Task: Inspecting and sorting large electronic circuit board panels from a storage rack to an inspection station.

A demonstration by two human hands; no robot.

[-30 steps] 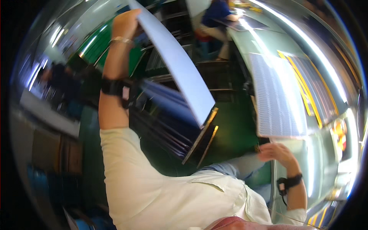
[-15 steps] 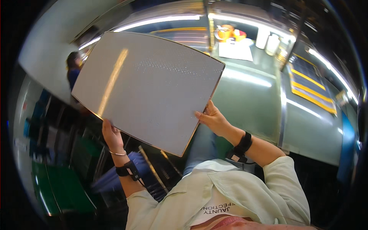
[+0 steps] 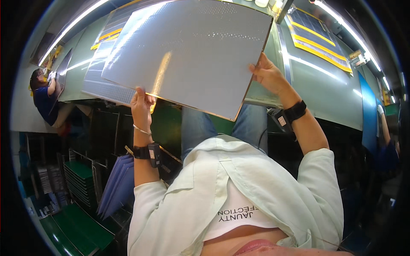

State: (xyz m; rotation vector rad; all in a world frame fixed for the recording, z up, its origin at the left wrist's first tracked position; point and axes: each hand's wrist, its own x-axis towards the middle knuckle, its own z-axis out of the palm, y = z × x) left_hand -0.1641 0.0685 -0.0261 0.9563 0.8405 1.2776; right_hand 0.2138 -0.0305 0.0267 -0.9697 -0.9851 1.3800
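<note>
A large flat grey panel [image 3: 200, 59] with a thin copper-coloured edge is held up in front of me over the workbench. Its glossy face carries a patch of small bright specks and reflects the lamps. My left hand [image 3: 142, 104] grips the near edge toward its left end, thumb on the face and fingers under it. At the right edge, my right hand [image 3: 268, 74] pinches the panel between thumb and fingers. The fingers behind the panel are partly hidden. Each wrist wears a black strap with a small box.
A pale green workbench [image 3: 316, 96] runs across, with yellow-edged dark sheets [image 3: 318, 38] on it. A patterned panel [image 3: 106, 83] lies at left. A co-worker [image 3: 42, 96] handles a sheet far left; another arm shows by a blue panel [image 3: 368, 115]. Green panels [image 3: 77, 228] and blue sheets [image 3: 115, 183] stand lower left.
My view has turned, and the panel now sits higher in it, farther over the bench. Both hands have kept their grip. The left co-worker and patterned panel now show more fully.
</note>
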